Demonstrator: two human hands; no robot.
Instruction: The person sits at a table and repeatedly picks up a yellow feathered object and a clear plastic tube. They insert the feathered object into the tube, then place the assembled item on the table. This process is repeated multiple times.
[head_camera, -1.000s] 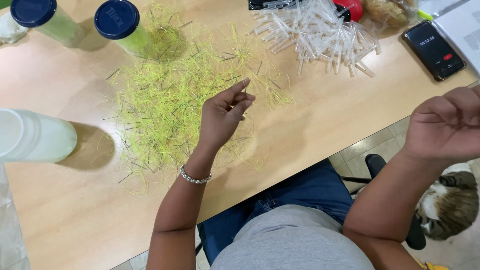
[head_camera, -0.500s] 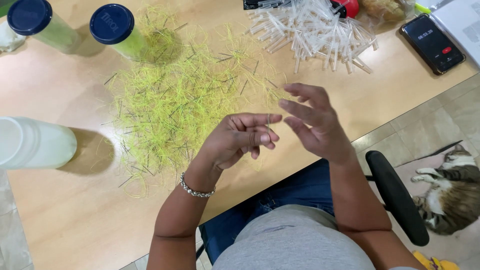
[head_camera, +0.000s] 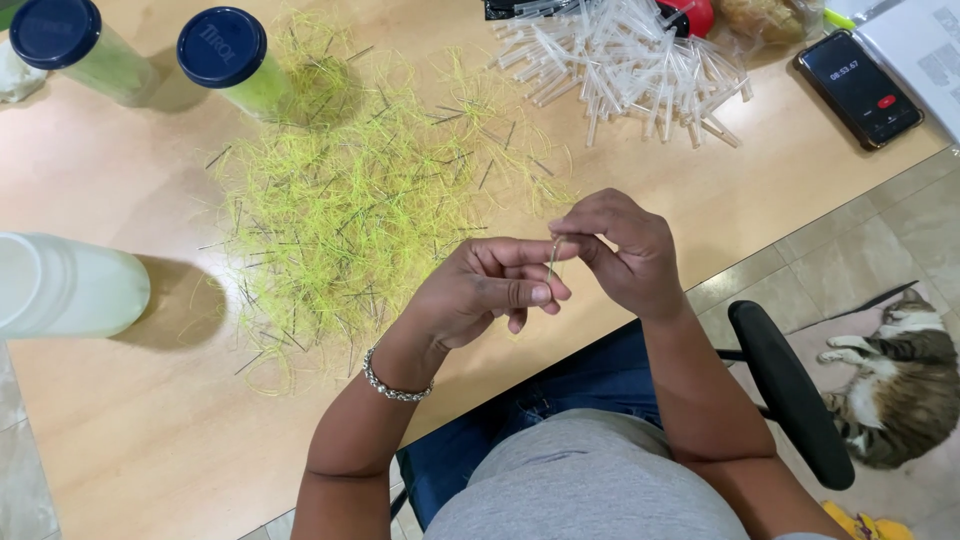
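Over wooden counter (head_camera: 700, 210), both hands (head_camera: 490, 290) (head_camera: 620, 255) pinched shut on thin needle (head_camera: 553, 257); likely to slip into yellow thread pile (head_camera: 350, 200) if grip loosened.

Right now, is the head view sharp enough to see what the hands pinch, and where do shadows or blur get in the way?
Head view: even light, no glare on the table; soft shadows lie right of the white jar. Both hands are sharp; the thin piece between them shows but is too fine to identify. The cat is sharp too.
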